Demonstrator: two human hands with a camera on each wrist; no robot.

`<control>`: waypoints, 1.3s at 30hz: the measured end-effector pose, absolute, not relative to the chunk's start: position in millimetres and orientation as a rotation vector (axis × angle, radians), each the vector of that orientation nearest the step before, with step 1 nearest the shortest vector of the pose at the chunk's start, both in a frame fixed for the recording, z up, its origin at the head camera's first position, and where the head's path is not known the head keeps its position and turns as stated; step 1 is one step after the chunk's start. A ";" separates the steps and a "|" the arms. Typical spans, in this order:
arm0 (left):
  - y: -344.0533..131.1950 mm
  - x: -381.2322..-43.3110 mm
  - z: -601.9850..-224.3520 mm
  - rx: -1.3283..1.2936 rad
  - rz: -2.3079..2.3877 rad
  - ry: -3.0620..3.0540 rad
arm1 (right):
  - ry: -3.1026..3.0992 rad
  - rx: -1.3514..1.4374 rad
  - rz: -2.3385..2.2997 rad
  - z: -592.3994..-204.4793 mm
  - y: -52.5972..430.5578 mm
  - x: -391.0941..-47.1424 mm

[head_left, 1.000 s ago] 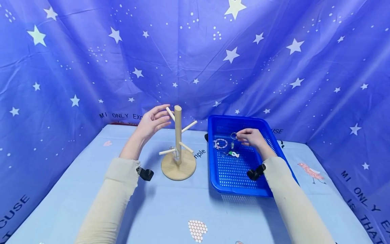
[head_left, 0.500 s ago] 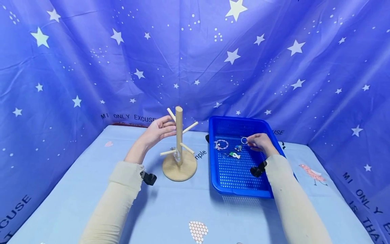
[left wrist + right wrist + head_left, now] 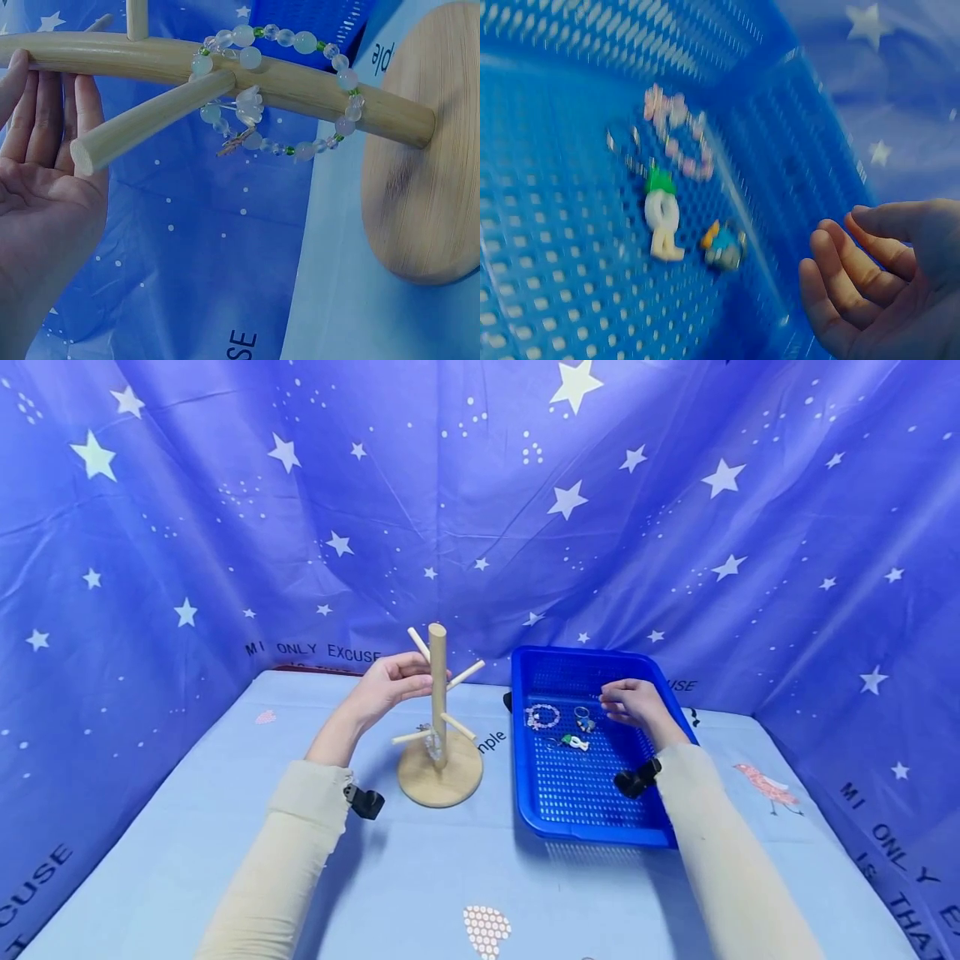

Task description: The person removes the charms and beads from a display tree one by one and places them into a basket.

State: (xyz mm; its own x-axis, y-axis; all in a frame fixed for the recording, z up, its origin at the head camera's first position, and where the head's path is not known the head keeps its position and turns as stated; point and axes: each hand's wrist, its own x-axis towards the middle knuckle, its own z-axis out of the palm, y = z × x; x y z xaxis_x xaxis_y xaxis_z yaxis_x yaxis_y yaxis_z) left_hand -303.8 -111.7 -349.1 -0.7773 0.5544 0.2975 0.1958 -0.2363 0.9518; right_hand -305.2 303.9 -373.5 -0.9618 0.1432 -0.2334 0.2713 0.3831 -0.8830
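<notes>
My left hand point(image 3: 390, 683) holds the post of a wooden stand point(image 3: 439, 689), thumb on the near side and fingers behind it. On the stand's lower peg point(image 3: 150, 124) hangs a bracelet point(image 3: 305, 43) of pale, clear and green beads. Over the right side of a blue basket point(image 3: 592, 833), my right hand point(image 3: 636, 703) has loosely bent fingers with nothing between them. Left of it, a keychain with a blue and orange figure point(image 3: 586, 725) lies in the basket. Beside that are a green-and-white figure keychain point(image 3: 576, 742) and a pink beaded bracelet point(image 3: 533, 720).
The stand's round base point(image 3: 440, 789) rests on a light blue printed cloth point(image 3: 375, 885), left of the basket. Several pegs stick out from the post at different heights. A blue star-printed curtain point(image 3: 465, 510) surrounds the table's back and sides.
My right hand has moved the blue figure keychain slightly and let go of it in the basket. My left hand has come down from the upper peg to hold the post.
</notes>
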 end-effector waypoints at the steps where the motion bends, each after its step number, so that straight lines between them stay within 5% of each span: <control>1: -111.8 -303.5 -349.1 0.897 2.112 1.770 | 2.508 0.344 -1.646 -371.0 300.7 -303.8; 21: -109.2 -298.8 -350.2 0.784 2.232 1.903 | 2.379 -0.182 -1.759 -349.7 217.6 -258.4; 39: -108.9 -298.9 -348.8 0.810 2.206 1.906 | 2.142 -0.346 -1.793 -344.3 138.8 -207.5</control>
State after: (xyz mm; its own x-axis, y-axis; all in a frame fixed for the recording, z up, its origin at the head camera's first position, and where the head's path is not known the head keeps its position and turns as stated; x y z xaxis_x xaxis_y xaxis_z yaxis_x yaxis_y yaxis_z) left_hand -298.9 -108.9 -348.8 -0.8506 0.4202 0.3162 0.2518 -0.2025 0.9464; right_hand -207.5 138.8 -344.3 -0.9177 -0.3866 -0.0917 0.0221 0.1807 -0.9833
